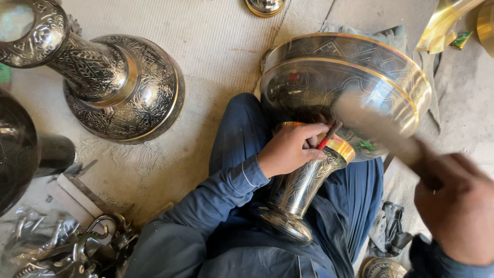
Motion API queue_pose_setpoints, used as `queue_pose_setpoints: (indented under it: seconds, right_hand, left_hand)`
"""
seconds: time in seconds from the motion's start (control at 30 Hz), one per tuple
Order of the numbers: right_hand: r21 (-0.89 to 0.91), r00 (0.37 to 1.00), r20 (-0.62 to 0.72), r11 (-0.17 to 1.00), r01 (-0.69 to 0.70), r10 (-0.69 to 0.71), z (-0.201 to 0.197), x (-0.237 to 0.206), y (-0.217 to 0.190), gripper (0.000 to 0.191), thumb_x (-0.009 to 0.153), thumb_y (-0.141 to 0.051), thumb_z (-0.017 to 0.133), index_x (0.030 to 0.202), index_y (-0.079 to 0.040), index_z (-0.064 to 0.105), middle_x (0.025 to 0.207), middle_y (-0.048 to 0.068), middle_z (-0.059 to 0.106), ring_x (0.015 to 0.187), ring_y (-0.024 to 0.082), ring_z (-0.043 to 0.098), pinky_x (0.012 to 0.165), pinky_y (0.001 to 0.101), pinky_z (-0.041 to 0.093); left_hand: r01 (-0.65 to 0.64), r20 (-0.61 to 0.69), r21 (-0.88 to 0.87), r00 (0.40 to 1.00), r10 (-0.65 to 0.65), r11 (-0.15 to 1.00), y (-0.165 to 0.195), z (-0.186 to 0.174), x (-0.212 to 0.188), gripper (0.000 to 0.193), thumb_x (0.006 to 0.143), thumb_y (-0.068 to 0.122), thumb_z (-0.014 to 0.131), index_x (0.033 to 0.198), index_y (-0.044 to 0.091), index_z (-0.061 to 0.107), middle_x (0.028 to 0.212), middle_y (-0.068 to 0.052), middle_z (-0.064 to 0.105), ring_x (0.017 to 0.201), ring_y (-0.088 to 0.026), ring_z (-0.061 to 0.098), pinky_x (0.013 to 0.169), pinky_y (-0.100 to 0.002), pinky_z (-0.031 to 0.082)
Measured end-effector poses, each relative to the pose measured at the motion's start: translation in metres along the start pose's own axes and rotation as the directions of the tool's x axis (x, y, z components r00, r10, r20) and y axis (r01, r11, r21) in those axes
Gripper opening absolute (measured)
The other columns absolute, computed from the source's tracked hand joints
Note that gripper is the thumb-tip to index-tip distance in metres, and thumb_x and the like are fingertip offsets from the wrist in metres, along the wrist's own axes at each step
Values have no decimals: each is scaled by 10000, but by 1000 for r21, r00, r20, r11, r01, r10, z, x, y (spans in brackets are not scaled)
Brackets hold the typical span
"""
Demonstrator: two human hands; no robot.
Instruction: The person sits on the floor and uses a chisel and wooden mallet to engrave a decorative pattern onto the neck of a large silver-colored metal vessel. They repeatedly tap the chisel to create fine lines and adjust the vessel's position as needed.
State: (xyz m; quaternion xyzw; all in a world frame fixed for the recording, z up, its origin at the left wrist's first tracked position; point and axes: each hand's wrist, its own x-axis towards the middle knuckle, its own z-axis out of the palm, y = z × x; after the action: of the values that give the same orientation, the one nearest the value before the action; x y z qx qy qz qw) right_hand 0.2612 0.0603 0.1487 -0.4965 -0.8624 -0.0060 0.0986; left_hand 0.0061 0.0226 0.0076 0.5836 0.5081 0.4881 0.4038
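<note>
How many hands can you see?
2. The left hand grips a red-handled tool against the big metal goblet on the lap; the right hand, lower right, swings a blurred hammer.

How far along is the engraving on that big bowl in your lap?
Done: line patterns already cover the upper band of the bowl and its stem. In hand: the left hand holds a red-marked chisel against the bowl near the stem, and the right hand swings a blurred mallet. Left: the lower bowl looks mostly plain, unlike the densely patterned vase beside it.
</note>
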Motion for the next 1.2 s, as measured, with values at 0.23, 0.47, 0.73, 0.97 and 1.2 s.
queue_pose_setpoints:
  seconds: [0.23,0.47,0.73,0.97,1.2]
  right_hand:
    - [5,986,-148,997,-81,81,13,-22,-11,455,920,69,757,1353,-71,754,956,148,734,739,224,710,689,334,560]
    - [236,987,-113,968,-86,115,9,-17,-17,502,882,57,779,1371,-37,723,972,144,707,774,189,716,742,319,564]
    - [234,981,-195,970,67,-20,8,15,-26,464,968,49,740,1409,-93,725,1067,115,708,834,180,720,757,283,574]
    - [26,969,-143,978,208,-202,-16,52,-45,507,883,95,702,1338,-119,762,968,138,712,741,271,682,682,372,544]
    - [12,964,-155,975,220,-215,-20,54,-50,541,876,90,687,1352,-155,763,977,108,701,799,275,690,727,360,540]
  left_hand:
    - [-117,160,63,981,106,991,3,-2,7,539,786,65,829,1300,44,667,825,-97,727,736,-216,721,711,-336,557]
    - [51,-81,-246,994,-73,968,-3,-6,-16,421,903,18,772,1238,-13,519,898,-88,685,796,-147,749,676,-304,600]
    - [15,-93,-364,994,-53,931,0,-6,-18,388,925,-9,742,1263,20,555,905,-53,645,778,-99,688,668,-267,590]
    - [64,-119,-282,988,-100,957,2,-5,-15,373,873,-2,785,1199,1,603,716,-61,645,658,-95,663,603,-264,547]
    - [22,-138,-221,989,-54,975,-5,-2,-14,527,856,41,808,1324,-7,572,769,-86,695,690,-103,706,623,-265,572]
